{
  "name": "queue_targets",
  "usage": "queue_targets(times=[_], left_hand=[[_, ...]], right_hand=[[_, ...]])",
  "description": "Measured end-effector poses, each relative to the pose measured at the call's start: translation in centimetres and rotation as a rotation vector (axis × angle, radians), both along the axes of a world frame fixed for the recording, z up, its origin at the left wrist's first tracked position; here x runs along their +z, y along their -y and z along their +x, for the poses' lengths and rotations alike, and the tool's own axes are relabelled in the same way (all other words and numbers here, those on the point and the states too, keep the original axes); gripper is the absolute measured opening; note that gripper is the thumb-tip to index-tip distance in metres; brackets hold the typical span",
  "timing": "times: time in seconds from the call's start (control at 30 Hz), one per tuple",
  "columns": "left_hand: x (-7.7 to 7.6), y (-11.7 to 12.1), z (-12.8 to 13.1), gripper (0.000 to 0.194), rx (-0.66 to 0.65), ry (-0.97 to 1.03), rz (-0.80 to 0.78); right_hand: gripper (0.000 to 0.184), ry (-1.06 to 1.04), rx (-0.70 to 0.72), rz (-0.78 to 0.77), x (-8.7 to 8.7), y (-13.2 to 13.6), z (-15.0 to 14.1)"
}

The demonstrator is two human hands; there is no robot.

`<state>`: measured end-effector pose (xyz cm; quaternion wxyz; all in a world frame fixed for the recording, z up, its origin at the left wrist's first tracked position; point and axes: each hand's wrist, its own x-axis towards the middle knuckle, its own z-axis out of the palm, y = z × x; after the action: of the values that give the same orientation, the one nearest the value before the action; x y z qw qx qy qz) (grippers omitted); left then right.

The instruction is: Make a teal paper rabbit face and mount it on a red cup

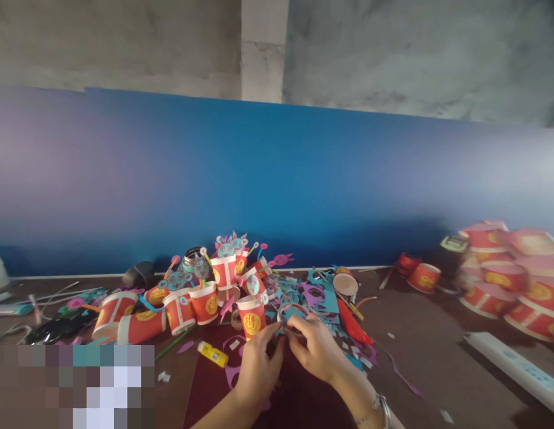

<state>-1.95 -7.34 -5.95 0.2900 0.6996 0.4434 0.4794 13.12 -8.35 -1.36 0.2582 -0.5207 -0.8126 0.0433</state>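
Observation:
My left hand and my right hand meet low in the middle of the head view, both with fingers closed in a pinch. At my right fingertips is a pale ring that looks like a tape roll, its near side hidden by the fingers. What my left fingertips pinch is too small to make out. Just beyond my left hand stands a red paper cup with a yellow emblem and a paper face. A yellow glue stick lies left of that hand, beside purple paper scraps.
Several decorated red cups crowd the left. Blue and purple cut paper litters the middle, with a red pouch-like thing alongside. At right are stacked red cups and a white power strip. A blue panel backs the table.

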Motion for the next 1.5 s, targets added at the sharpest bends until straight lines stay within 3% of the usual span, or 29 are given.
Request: queue_targets(times=[0.4, 0.5, 0.67, 0.77, 0.93, 1.07, 1.13, 1.23, 1.33, 1.5], left_hand=[[0.5, 0.1, -0.1, 0.013, -0.002, -0.015, 0.017], [0.5, 0.1, -0.2, 0.013, -0.015, 0.002, 0.049], [1.2, 0.5, -0.2, 0.012, -0.043, 0.12, 0.128], [1.3, 0.7, -0.2, 0.013, -0.066, 0.218, 0.123], [1.4, 0.6, 0.0, 0.025, -0.089, 0.464, -0.071], [1.4, 0.2, 0.3, 0.039, -0.184, 0.615, -0.35], [1.1, 0.1, 0.3, 0.041, -0.206, 0.648, -0.425], [0.6, 0.1, 0.4, 0.041, -0.214, 0.663, -0.475], [0.4, 0.0, 0.5, 0.038, -0.229, 0.673, -0.453], [0.5, -0.1, 0.5, 0.036, -0.27, 0.732, -0.432]], right_hand=[[0.01, -0.047, 0.002, 0.017, 0.1, 0.2, -0.3], [0.012, -0.211, -0.018, -0.021, 0.1, 0.3, -0.7], [0.017, -0.697, 0.04, -0.302, 0.0, 0.3, -1.8], [0.019, -0.803, 0.027, -0.29, 0.0, -0.2, -1.6], [0.016, -0.565, -0.217, -0.009, -0.9, -1.6, 1.9], [0.011, -0.183, -0.397, 0.098, -2.1, -2.3, 4.0], [0.013, -0.144, -0.444, 0.127, -2.3, -2.4, 3.9], [0.016, -0.345, -0.275, 0.098, -1.8, -2.0, 2.4], [0.011, -0.57, -0.045, -0.097, -1.0, -1.4, 0.6], [0.015, -0.667, 0.008, -0.126, 0.0, -0.3, -1.0]])
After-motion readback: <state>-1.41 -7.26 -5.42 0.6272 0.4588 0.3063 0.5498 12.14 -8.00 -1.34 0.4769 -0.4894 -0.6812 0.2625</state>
